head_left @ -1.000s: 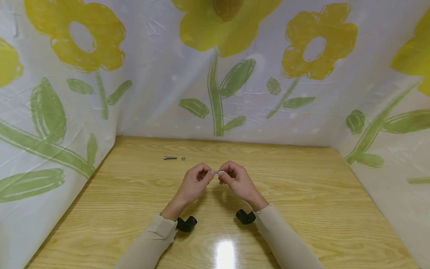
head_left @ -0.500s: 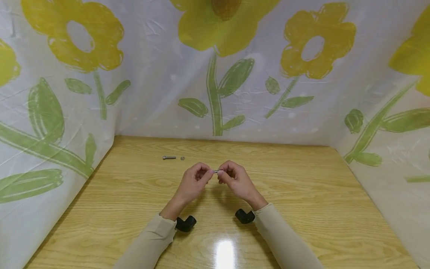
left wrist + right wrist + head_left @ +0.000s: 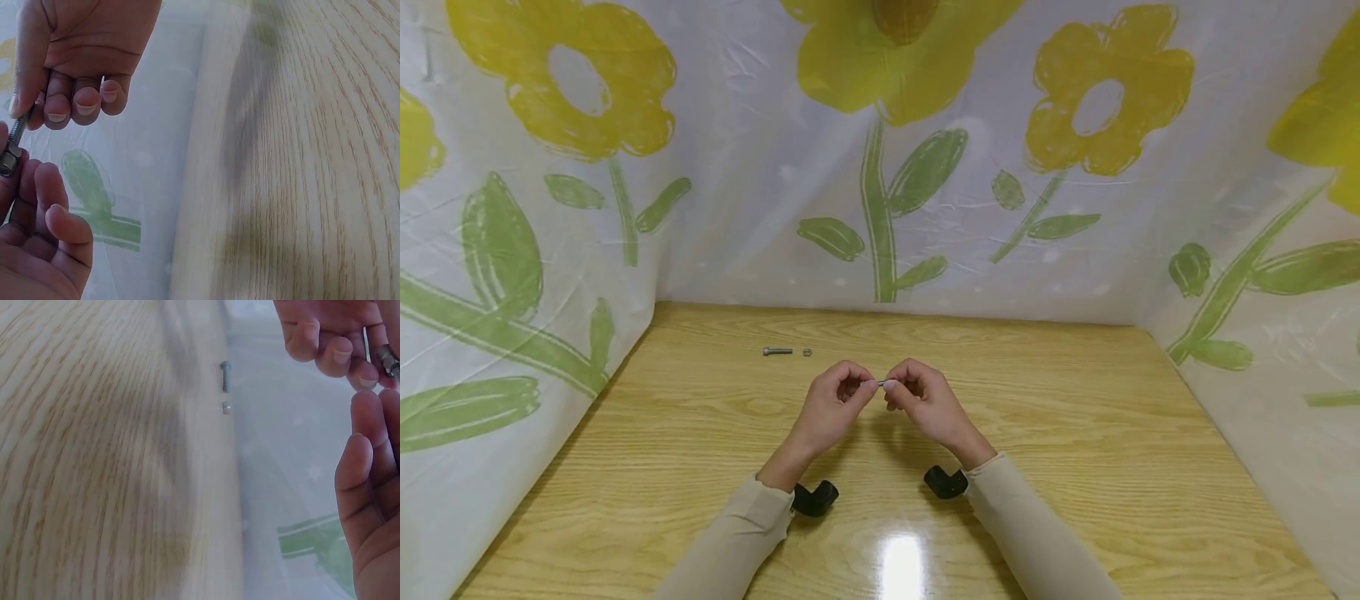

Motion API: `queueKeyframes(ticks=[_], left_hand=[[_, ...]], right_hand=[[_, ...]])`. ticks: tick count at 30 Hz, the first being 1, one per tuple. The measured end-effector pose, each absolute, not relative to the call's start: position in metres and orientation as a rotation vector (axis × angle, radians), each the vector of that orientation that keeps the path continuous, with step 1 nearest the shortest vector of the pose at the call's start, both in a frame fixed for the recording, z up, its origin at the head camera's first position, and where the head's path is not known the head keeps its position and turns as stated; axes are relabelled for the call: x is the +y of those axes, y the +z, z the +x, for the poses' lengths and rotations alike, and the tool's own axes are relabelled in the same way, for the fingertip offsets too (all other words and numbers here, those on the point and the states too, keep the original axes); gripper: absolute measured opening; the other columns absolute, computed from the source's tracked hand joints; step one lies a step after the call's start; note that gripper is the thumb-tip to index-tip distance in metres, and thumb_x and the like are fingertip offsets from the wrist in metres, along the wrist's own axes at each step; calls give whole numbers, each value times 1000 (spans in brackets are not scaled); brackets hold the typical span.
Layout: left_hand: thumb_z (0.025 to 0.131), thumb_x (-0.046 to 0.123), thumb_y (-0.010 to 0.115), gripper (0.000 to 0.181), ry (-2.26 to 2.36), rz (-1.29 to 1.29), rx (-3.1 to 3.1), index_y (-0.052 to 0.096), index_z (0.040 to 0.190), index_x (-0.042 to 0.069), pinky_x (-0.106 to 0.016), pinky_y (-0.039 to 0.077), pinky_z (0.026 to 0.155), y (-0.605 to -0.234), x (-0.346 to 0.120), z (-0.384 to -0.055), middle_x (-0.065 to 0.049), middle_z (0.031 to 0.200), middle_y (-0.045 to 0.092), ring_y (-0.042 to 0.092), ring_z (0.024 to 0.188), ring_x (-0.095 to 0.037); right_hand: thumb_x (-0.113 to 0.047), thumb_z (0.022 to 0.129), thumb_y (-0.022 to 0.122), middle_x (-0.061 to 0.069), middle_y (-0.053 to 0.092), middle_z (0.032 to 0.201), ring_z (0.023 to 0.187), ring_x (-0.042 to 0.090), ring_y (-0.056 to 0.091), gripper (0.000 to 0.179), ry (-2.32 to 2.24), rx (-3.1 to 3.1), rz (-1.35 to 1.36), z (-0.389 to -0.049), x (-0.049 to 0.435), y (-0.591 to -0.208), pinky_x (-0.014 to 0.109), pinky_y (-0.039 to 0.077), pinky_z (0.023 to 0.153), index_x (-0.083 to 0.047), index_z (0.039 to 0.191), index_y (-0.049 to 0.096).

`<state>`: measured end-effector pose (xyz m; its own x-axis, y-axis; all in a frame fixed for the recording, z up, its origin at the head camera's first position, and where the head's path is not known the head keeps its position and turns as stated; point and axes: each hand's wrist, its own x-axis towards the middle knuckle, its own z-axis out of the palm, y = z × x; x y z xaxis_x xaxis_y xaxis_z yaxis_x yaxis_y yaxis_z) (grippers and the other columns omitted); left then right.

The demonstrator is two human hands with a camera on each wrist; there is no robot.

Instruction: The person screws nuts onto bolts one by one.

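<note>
In the head view my left hand (image 3: 832, 410) and right hand (image 3: 931, 407) meet over the middle of the table, fingertips nearly together. Between them runs a small metal bolt (image 3: 882, 383). The left wrist view shows its threaded shank (image 3: 19, 130) and a wider piece like a nut (image 3: 12, 150) near the head end. My left fingers pinch that head end, while my right thumb and finger pinch the threaded end. The other fingers of both hands curl loosely. Fingertips hide much of the bolt. A second bolt (image 3: 777, 352) lies beyond the left hand with a loose nut (image 3: 807, 352) beside its tip.
The wooden table (image 3: 1075, 417) is bounded at the back and sides by a white sheet (image 3: 737, 208) printed with yellow flowers. Black angled pieces, one at the left cuff (image 3: 817, 498) and one at the right cuff (image 3: 946, 482), jut inward above the table.
The head view has shifted very slightly. Both hands keep hold of the bolt in almost the same place, with only small finger movement. The second bolt and loose nut have stayed put.
</note>
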<state>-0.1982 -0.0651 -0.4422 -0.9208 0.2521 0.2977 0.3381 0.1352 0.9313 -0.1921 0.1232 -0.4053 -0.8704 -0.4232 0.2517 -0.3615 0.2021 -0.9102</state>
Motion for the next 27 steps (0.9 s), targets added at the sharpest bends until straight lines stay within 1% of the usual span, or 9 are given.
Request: queueKeyframes(ticks=[2,5,9,12,16,19,24,27], left_hand=[[95,23,62,12,-1932,-606,-2316,64,97,11,-26,41,59,-442,-65,-198,-3,84,57,47,67,-19],[95,20,62,13,-1926,-603,-2340,64,98,8,-25,40,59,-440,-65,-198,-6,83,57,47,66,-18],[96,14,59,12,-1907,-607,-2370,64,99,2,-24,40,59,-429,-65,-192,-9,82,57,46,66,-19],[96,11,59,12,-1912,-614,-2373,63,100,0,-25,41,60,-418,-66,-186,-11,84,57,47,67,-22],[95,10,61,13,-1917,-612,-2357,62,101,-1,-28,43,63,-410,-66,-182,-11,87,58,50,71,-25],[94,9,62,12,-1911,-611,-2347,61,101,-1,-29,45,65,-409,-66,-181,-10,88,58,51,73,-25],[93,6,62,10,-1910,-601,-2344,61,99,-2,-28,45,65,-410,-66,-182,-12,88,58,52,74,-24],[93,5,61,10,-1897,-608,-2346,61,100,-3,-29,45,65,-410,-66,-182,-12,89,59,52,74,-24]], right_hand=[[-10,99,52,24,60,87,76,34,61,11,-1792,2390,-784,-192,123,-406,51,49,69,-2,96,60],[-10,100,52,26,60,87,75,33,60,11,-1794,2386,-789,-192,123,-407,54,48,70,-2,96,60],[-10,100,52,26,60,87,75,34,60,11,-1793,2390,-799,-192,123,-407,51,48,69,-3,96,60],[-9,100,52,24,60,86,75,36,60,12,-1791,2398,-806,-192,123,-406,49,49,68,-1,96,60],[-8,99,52,22,61,86,76,39,60,16,-1797,2404,-799,-192,124,-405,45,50,68,6,99,58],[-7,99,52,24,61,87,77,41,61,16,-1814,2393,-784,-193,124,-405,42,51,69,7,99,58],[-6,99,52,26,60,87,77,42,61,10,-1832,2381,-762,-193,124,-405,36,52,70,2,98,59],[-7,99,52,28,60,88,78,42,61,11,-1832,2376,-751,-193,125,-405,41,52,71,2,98,59]])
